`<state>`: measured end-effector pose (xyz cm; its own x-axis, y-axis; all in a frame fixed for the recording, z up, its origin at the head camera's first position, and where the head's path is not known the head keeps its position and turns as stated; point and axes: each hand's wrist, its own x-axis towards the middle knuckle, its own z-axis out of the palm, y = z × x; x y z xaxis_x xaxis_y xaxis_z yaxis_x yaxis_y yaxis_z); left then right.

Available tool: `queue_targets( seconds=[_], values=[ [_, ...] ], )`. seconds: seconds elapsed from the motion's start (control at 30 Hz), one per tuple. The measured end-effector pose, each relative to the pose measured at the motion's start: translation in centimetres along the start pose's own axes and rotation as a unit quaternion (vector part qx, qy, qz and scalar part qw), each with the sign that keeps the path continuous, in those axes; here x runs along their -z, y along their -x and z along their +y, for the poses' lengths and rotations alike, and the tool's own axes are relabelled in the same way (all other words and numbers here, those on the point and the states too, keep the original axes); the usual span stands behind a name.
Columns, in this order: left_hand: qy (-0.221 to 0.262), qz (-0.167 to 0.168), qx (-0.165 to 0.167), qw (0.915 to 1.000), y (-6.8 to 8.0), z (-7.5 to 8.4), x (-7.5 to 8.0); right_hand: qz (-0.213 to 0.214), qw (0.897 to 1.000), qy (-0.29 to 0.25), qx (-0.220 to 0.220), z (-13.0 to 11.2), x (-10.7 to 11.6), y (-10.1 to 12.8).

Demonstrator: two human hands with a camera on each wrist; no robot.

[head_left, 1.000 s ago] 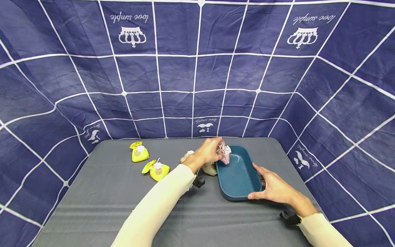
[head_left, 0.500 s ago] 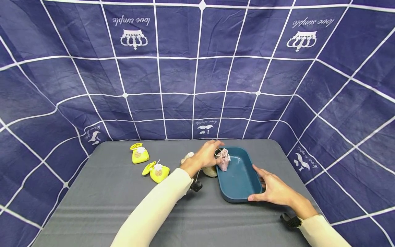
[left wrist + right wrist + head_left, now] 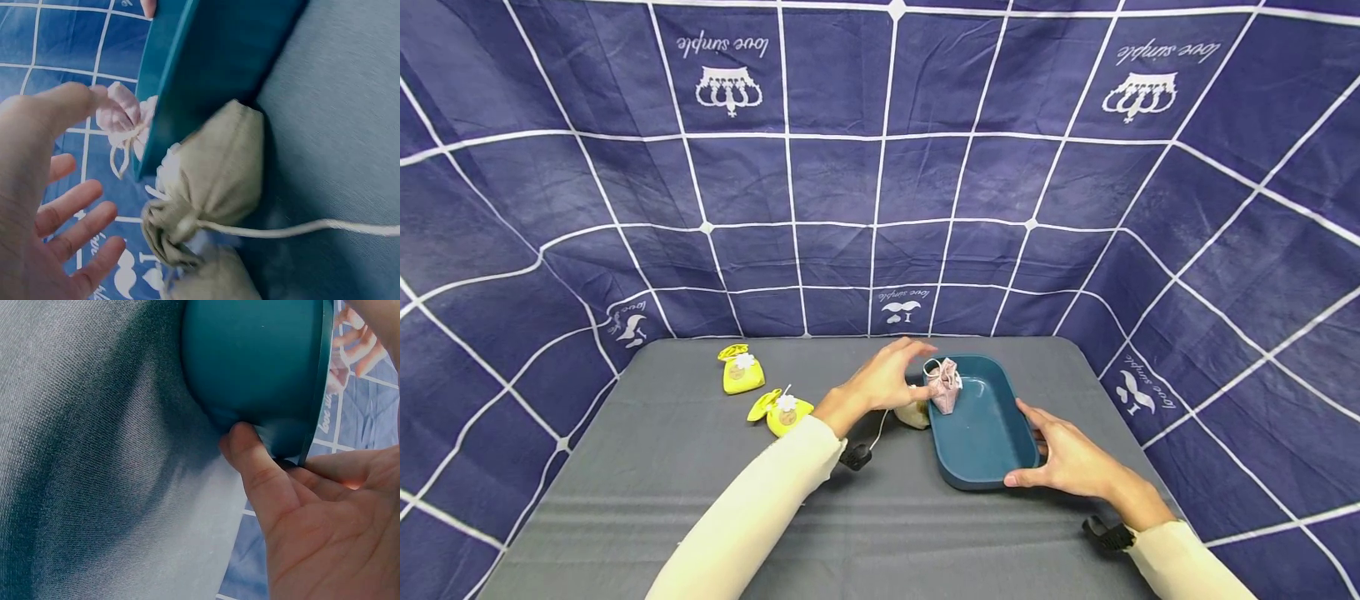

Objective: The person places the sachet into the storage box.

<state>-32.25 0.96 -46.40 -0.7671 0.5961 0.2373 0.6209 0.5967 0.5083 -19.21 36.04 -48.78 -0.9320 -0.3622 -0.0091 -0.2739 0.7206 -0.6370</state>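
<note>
A small pink drawstring pouch [image 3: 946, 396] leans inside the back left corner of the teal box [image 3: 983, 454], its gathered neck up at the rim. My left hand [image 3: 880, 382] is just left of it, fingers spread; the thumb tip overlaps the pouch's neck in the left wrist view. My right hand [image 3: 1067, 457] holds the box at its near right corner, thumb on the near end and fingers along the right side. Beneath the left hand, an olive-beige drawstring pouch [image 3: 225, 169] lies against the box's left wall. A second beige pouch [image 3: 219, 278] lies behind it.
Two yellow pouches with white flowers lie on the grey table to the left: one farther back [image 3: 743, 377], one closer [image 3: 787, 417]. A navy cloth with white grid lines [image 3: 835, 183] hangs around the table's back and sides.
My left hand has lowered the pink pouch into the box, let go of it, and drawn slightly left with fingers spreading. The right hand stays on the box.
</note>
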Motion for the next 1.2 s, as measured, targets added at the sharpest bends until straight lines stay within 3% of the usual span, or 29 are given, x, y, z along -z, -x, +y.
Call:
queue_targets(
  seconds=[0.27, 0.5, 0.93, 1.2],
  values=[
    [0.016, -0.002, -0.005, 0.9999, 2.5, -1.5, -0.3, 0.005, 1.000, 0.016, 0.003, 0.0, 0.0, 0.0],
    [0.004, -0.003, 0.009, 0.9999, 3.5, -2.7, -1.5, 0.006, 1.000, 0.003, 0.005, 0.2, 0.0, 0.0],
    [-0.059, -0.008, 0.006, 0.9982, 3.8, -3.7, -3.1, 0.004, 1.000, -0.003, 0.003, 0.0, -0.2, 0.2],
    [-0.073, 0.016, -0.020, 0.9970, 3.6, -4.2, -4.0, 0.009, 1.000, -0.003, 0.010, 0.3, -0.3, 0.1]
  ],
)
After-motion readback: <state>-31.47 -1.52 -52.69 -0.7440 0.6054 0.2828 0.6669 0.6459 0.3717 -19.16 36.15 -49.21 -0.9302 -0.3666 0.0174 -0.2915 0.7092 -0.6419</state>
